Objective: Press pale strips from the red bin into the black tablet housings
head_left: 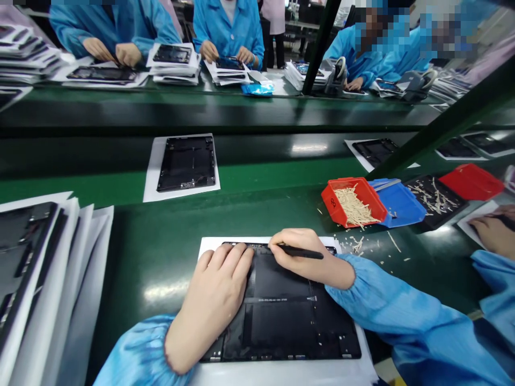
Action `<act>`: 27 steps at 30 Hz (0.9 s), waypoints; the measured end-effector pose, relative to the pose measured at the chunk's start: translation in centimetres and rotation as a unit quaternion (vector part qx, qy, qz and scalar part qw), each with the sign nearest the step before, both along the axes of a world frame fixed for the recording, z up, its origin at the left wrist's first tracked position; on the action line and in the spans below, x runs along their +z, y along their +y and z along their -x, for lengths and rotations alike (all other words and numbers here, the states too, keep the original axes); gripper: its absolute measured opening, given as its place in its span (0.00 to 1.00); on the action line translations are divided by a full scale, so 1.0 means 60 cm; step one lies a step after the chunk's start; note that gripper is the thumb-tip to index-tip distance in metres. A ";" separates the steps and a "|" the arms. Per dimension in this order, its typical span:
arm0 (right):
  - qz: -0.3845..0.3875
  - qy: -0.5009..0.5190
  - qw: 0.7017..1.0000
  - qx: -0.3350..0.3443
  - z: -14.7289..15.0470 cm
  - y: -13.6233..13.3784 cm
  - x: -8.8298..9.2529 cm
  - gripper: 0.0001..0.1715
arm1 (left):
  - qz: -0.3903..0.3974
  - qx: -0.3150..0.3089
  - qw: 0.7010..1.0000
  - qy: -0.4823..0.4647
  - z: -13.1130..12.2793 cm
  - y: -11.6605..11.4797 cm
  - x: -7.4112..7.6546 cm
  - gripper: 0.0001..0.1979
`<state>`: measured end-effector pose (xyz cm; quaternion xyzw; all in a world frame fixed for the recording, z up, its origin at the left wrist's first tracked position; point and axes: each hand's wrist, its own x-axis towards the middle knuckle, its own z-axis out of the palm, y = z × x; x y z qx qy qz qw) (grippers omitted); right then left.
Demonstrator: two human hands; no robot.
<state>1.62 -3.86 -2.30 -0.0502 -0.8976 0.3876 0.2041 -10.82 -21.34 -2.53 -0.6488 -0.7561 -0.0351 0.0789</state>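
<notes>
An open tablet housing (284,321) with a black inside lies on white paper sheets (281,372) in front of me. My left hand (219,289) rests on its left part, fingers stretched toward the top edge and nothing gripped. Pinched in my right hand (306,257) are slim black tweezers (301,252), held at the top edge near the middle. My fingers hide their tip and the small part beneath it. Dark flat parts with a line of print fill the middle of the housing.
Another tablet housing (187,161) lies on the belt ahead. A stack of housings and paper (60,289) stands at left. At right are a red bin (354,202) of thin pale strips, a blue tray (398,203) and a neighbour's hand (497,230). Several people work across the line.
</notes>
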 end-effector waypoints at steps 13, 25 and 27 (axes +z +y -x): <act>-0.031 -0.047 0.998 0.039 0.002 -0.005 0.008 0.09 | 0.003 0.000 1.000 -0.001 -0.003 -0.001 0.001 0.17; -0.019 -0.008 1.000 -0.004 0.002 -0.001 -0.009 0.07 | 0.022 0.006 1.000 -0.021 -0.004 -0.003 0.004 0.16; -0.018 -0.008 1.000 0.005 0.003 -0.002 -0.008 0.07 | 0.021 0.006 1.000 -0.020 -0.004 -0.004 0.004 0.16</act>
